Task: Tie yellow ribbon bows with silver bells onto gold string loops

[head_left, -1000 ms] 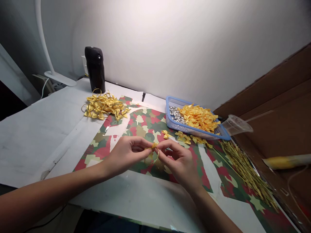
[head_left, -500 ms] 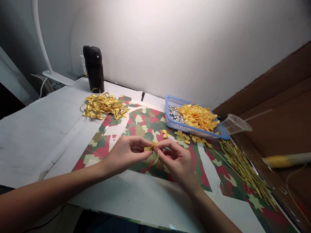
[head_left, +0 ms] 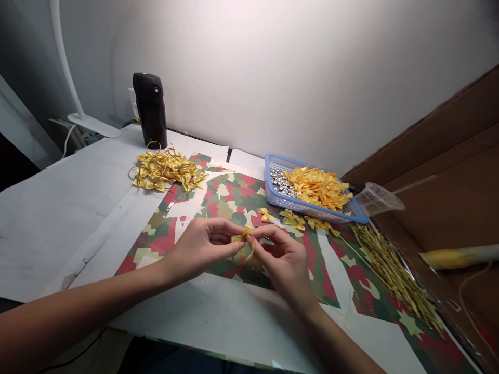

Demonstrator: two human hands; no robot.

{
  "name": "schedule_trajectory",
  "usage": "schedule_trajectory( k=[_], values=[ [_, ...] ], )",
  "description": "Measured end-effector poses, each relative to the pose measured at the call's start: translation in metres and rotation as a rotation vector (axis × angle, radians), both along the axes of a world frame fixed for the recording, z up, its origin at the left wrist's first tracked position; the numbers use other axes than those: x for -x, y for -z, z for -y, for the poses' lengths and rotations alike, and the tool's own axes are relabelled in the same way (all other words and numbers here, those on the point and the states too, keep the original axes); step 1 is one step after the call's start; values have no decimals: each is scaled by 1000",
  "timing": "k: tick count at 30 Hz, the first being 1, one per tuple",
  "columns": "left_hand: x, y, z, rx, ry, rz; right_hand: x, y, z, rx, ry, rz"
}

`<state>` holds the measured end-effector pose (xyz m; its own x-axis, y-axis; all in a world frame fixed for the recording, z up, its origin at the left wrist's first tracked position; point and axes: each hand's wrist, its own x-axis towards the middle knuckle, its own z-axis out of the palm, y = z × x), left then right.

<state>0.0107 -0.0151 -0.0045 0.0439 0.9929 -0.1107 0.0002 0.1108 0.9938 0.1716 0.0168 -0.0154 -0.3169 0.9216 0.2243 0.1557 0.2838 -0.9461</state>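
Observation:
My left hand (head_left: 202, 246) and my right hand (head_left: 283, 257) meet over the patterned paper, both pinching one small yellow ribbon bow (head_left: 240, 237) with a thin gold wire loop (head_left: 245, 253) hanging under it. The left thumb and fingers grip the bow's left wing. The right fingertips are curled at the loop's right side. A few loose yellow bows (head_left: 293, 220) lie just beyond my right hand. A pile of finished bows with gold loops (head_left: 166, 170) sits at the far left.
A blue basket (head_left: 273, 196) holds yellow bows and small silver beads. Gold wire ties (head_left: 390, 270) lie in a bundle at right, beside a clear cup (head_left: 378, 199) and brown cardboard (head_left: 448, 171). A black device (head_left: 149, 109) and white lamp base (head_left: 93, 124) stand at the back.
Both hands stay pinched on the bow and loop; the fingers have shifted only slightly. The view drifted a little.

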Motion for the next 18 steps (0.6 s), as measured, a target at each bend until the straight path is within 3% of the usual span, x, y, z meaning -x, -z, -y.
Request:
schedule_trajectory(
  k=[14,18],
  values=[
    [3,-3,-1,-13,-7,-3,0,1,1,18,-35,25],
    [4,-3,-3,26,-15,-1,-6,-2,-7,-93,-95,81]
  ],
)
